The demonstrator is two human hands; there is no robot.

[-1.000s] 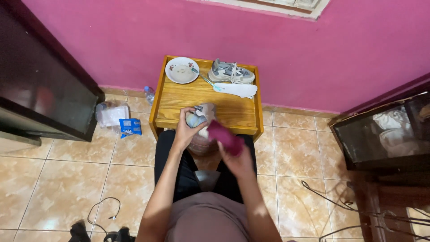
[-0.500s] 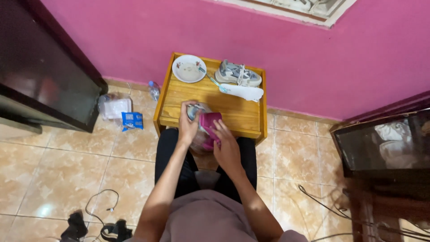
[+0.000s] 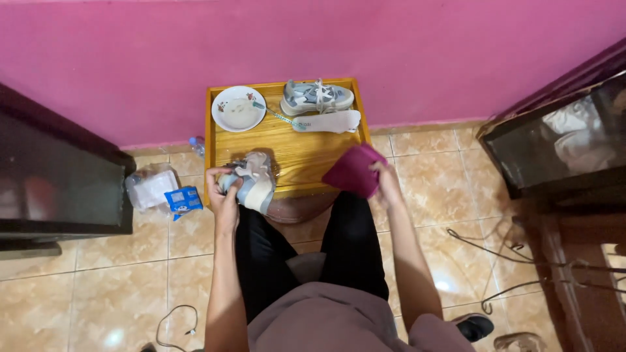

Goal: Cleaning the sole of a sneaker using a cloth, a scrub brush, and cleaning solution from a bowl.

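Two hands work at the near edge of the low yellow wooden tray-table (image 3: 287, 153). My left hand (image 3: 223, 189) closes around the grey-and-white laced sneaker (image 3: 253, 182), which sits at the table's near-left corner with its long axis running roughly from my hand toward the table's middle. My right hand (image 3: 386, 182) pinches the folded magenta cloth (image 3: 353, 171) at its near-right corner, fingers shut on the fabric, well apart from the shoe. The cloth lies to the right of the sneaker, so my right hand is the farther of the two from it. On the table's far side rest a white patterned bowl (image 3: 238, 109), a second grey sneaker (image 3: 317, 96) and a white insole (image 3: 327, 122). Half a second ago the cloth was pressed against the shoe between both hands; now it is drawn off to the right.
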